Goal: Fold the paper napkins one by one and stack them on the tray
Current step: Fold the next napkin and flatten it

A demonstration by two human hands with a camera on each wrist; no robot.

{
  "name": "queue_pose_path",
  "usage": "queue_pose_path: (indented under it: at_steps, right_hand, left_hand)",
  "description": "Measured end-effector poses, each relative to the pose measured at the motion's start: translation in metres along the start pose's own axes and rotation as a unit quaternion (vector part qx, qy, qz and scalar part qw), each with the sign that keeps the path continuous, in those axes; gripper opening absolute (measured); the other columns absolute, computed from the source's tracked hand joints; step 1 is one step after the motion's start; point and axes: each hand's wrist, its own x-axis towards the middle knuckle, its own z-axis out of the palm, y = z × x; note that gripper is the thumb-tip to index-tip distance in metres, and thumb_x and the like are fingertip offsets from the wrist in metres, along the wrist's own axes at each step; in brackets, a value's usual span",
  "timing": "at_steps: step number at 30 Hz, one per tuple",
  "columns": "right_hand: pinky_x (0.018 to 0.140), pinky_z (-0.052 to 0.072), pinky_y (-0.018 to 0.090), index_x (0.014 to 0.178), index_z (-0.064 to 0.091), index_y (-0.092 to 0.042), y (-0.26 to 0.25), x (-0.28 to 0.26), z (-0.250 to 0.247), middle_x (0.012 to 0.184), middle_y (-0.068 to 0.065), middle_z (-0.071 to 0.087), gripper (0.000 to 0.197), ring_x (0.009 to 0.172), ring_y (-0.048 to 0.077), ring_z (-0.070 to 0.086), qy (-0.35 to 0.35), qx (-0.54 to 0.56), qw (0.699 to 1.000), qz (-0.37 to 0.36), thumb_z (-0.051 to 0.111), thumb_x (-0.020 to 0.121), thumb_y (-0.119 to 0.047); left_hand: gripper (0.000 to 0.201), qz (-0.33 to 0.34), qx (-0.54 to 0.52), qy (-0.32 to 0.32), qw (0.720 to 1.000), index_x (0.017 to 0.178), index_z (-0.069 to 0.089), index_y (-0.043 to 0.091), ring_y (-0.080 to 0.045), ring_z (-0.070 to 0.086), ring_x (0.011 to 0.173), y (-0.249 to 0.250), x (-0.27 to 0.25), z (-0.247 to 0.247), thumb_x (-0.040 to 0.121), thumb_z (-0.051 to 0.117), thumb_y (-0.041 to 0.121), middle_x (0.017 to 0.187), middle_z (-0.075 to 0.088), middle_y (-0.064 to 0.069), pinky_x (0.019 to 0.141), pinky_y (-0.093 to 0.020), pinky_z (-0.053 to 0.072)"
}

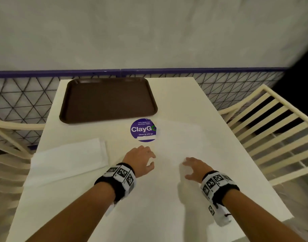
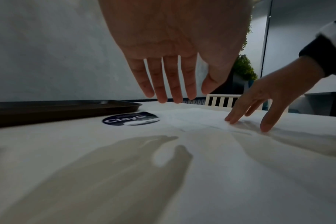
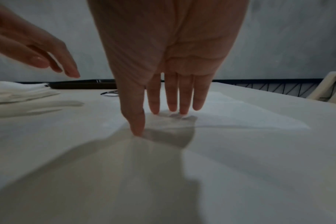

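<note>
Nearest the viewer, two bare forearms reach over a white table [image 1: 167, 215], each wrist wrapped in a black band [image 1: 121, 179] set with black-and-white marker squares. The right hand [image 1: 193, 169] has its fingers straight and spread; the right wrist view shows the thumb and fingertips [image 3: 138, 125] touching down on a single flat napkin [image 1: 180, 137], holding nothing. The left hand [image 1: 141, 158] hangs just above the table with its fingers relaxed and slightly parted, its shadow plain on the surface below in the left wrist view; it grips nothing and is not touching the paper there.

The flat napkin lies spread on the right half of the table, white on white and hard to outline, its far left corner covering the edge of a round purple sticker [image 1: 142, 130] that reads "ClayGo". To the left of the hands sits a stack of napkins [image 1: 69, 158], well apart from the spread one.

Beyond the sticker, a dark brown tray [image 1: 107, 100] rests at the far left of the table. Cream slatted chairs [image 1: 272, 130] stand at either side, and a wall [image 1: 149, 32] with a purple rail and a triangle-patterned lower panel closes the view.
</note>
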Motion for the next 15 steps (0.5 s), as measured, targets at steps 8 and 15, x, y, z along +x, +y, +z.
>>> queue_pose_path:
  at_steps: [8, 15]
  right_hand:
    - [0.097, 0.042, 0.027, 0.114, 0.061, -0.014, 0.015, 0.007, 0.008, 0.139, -0.002, 0.041, 0.027, 0.125, 0.017, 0.041, 0.091, 0.014, 0.994, -0.055, 0.044, 0.097, -0.027]
    - [0.09, 0.043, 0.028, 0.105, 0.063, -0.013, 0.02, 0.003, -0.014, 0.126, -0.001, 0.051, 0.022, 0.114, 0.019, 0.05, 0.143, 0.033, 0.986, -0.085, 0.048, 0.093, -0.025]
  left_hand:
    - [0.043, -0.007, 0.033, -0.085, 0.996, 0.136, 0.042, 0.022, -0.013, 0.038, 0.125, 0.046, 0.024, 0.019, 0.094, 0.043, 0.033, 0.136, 0.042, 0.006, 0.099, -0.025, 0.032]
    - [0.066, -0.017, 0.046, -0.072, 0.996, 0.148, 0.014, 0.022, -0.009, 0.017, 0.141, 0.056, 0.037, 0.024, 0.092, 0.05, 0.026, 0.154, 0.015, 0.007, 0.111, -0.025, 0.019]
